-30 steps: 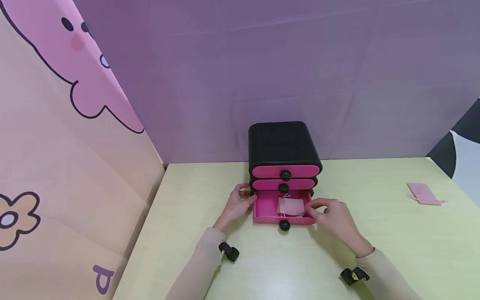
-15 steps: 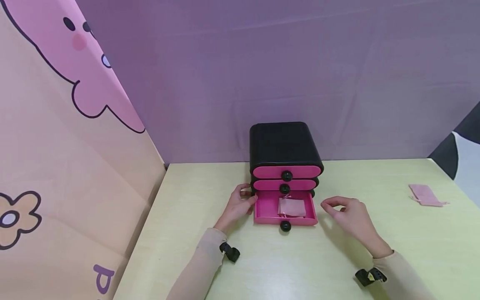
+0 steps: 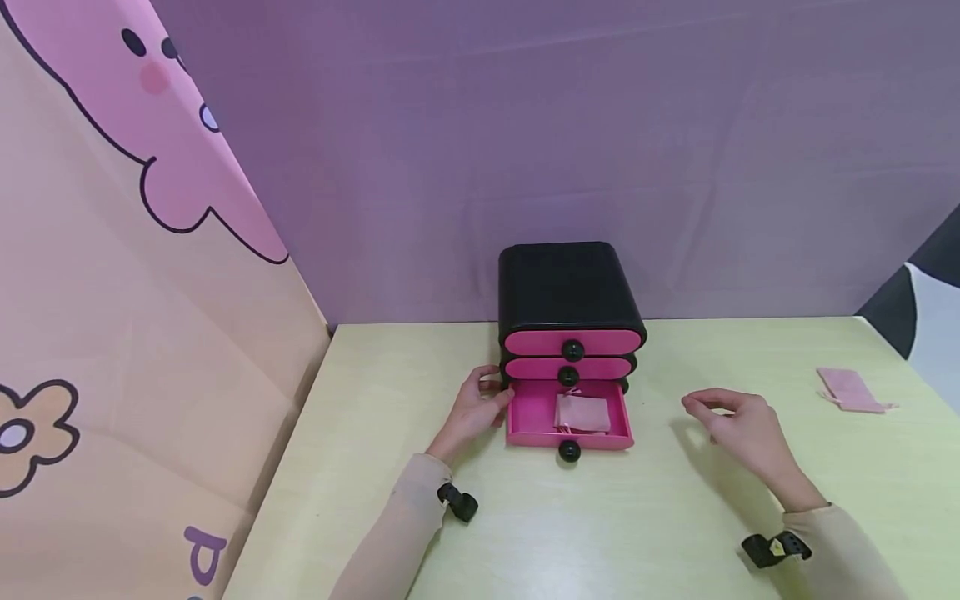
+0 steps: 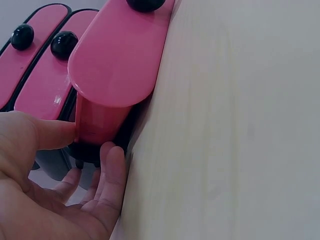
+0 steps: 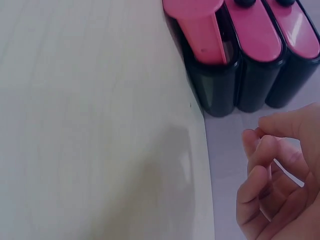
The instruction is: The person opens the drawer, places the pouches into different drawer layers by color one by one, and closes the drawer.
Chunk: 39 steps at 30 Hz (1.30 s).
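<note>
A small black chest of drawers (image 3: 558,283) with pink fronts stands at the back of the table. Its bottom drawer (image 3: 528,423) is pulled out, and a pale pink drawstring pouch (image 3: 582,413) lies inside. My left hand (image 3: 474,408) holds the chest's lower left side. In the left wrist view, its thumb meets the drawer's side wall (image 4: 100,122) and its fingers curl by the black casing. My right hand (image 3: 742,429) is above the table to the right of the drawer, fingers loosely bent and thumb close to the index finger, with nothing visible between them.
A second pink drawstring pouch (image 3: 851,390) lies on the table's right side. The two upper drawers (image 3: 525,342) are closed, each with a black knob. A purple backdrop (image 3: 420,167) rises behind the table (image 3: 360,400), and a patterned panel (image 3: 150,333) borders its left side.
My right hand has left the drawer's right edge and moved right over the table. My left hand has stayed at the chest; the pouches and the drawer have not moved.
</note>
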Motion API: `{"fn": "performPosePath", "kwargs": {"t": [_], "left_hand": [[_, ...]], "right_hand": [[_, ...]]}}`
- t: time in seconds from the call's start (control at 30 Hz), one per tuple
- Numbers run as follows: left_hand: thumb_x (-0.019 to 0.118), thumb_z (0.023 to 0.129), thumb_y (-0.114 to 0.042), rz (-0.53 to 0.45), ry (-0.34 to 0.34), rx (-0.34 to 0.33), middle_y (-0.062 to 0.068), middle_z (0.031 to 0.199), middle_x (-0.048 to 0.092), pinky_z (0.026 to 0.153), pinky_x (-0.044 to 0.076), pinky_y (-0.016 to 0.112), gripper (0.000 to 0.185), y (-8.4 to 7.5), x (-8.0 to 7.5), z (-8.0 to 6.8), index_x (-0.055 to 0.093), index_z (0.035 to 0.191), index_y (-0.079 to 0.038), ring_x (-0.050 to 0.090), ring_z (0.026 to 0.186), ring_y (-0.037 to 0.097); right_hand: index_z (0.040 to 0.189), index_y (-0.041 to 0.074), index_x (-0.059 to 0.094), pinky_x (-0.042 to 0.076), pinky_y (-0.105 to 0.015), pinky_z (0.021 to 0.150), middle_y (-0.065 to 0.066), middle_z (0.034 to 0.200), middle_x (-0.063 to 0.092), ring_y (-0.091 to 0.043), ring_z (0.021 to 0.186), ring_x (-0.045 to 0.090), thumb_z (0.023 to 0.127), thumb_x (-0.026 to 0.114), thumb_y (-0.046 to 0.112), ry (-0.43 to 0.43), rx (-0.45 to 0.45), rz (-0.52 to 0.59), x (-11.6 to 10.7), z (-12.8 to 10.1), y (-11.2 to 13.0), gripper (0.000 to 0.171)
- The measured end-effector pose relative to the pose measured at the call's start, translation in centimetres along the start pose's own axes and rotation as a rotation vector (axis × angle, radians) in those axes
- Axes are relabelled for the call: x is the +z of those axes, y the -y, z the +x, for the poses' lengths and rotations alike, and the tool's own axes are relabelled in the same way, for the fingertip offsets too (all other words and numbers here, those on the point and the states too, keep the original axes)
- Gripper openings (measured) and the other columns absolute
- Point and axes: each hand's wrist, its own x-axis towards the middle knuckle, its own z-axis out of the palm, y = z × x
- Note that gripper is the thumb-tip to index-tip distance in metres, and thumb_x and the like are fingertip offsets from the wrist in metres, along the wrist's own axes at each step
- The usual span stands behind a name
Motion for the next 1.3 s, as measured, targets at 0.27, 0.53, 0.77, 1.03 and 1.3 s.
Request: {"fn": "performPosePath", "kwargs": {"t": [0.27, 0.53, 0.77, 1.03, 1.3], "left_hand": [[0.069, 0.101, -0.012, -0.001, 0.008, 0.003, 0.023, 0.139, 0.060, 0.064, 0.054, 0.024, 0.056, 0.1, -0.1, 0.0, 0.047, 0.151, -0.004, 0.063, 0.085, 0.018], [0.069, 0.101, -0.012, 0.002, 0.006, 0.009, 0.024, 0.138, 0.060, 0.065, 0.054, 0.024, 0.056, 0.1, -0.1, 0.0, 0.047, 0.151, -0.004, 0.063, 0.085, 0.018], [0.069, 0.101, -0.011, -0.001, 0.006, 0.004, 0.024, 0.138, 0.060, 0.063, 0.052, 0.023, 0.056, 0.2, -0.1, 0.0, 0.046, 0.151, -0.004, 0.061, 0.077, 0.018], [0.069, 0.100, -0.012, -0.008, 0.006, 0.001, 0.023, 0.139, 0.060, 0.063, 0.053, 0.024, 0.055, 0.0, -0.1, -0.1, 0.047, 0.151, -0.005, 0.061, 0.080, 0.018], [0.069, 0.101, -0.012, -0.002, 0.005, -0.005, 0.023, 0.139, 0.060, 0.064, 0.054, 0.024, 0.055, -0.1, 0.0, -0.1, 0.047, 0.151, -0.006, 0.062, 0.082, 0.019]], "right_hand": [[0.125, 0.004, 0.077, 0.045, -0.024, 0.062, -0.023, 0.121, 0.077, -0.009, 0.063, 0.069, 0.106, 0.064, 0.044, -0.015, 0.039, -0.027, -1.2, 0.2, -1.6, 0.046], [0.128, 0.003, 0.075, 0.046, -0.027, 0.060, -0.023, 0.121, 0.077, -0.009, 0.064, 0.069, 0.106, 0.062, 0.045, -0.012, 0.064, -0.033, -2.0, 0.5, -2.8, 0.049], [0.129, 0.000, 0.074, 0.045, -0.027, 0.059, -0.020, 0.111, 0.079, -0.006, 0.062, 0.066, 0.107, 0.061, 0.043, -0.011, 0.065, -0.053, -2.6, 0.9, -4.3, 0.050], [0.133, -0.002, 0.070, 0.047, -0.027, 0.058, 0.002, 0.085, 0.075, -0.006, 0.063, 0.062, 0.108, 0.058, 0.044, 0.027, 0.103, -0.050, -3.4, 1.1, -6.0, 0.054], [0.135, -0.005, 0.068, 0.047, -0.026, 0.058, 0.008, 0.083, 0.074, -0.005, 0.063, 0.062, 0.109, 0.057, 0.043, 0.021, 0.116, -0.062, -4.3, 1.2, -7.0, 0.055]]}}
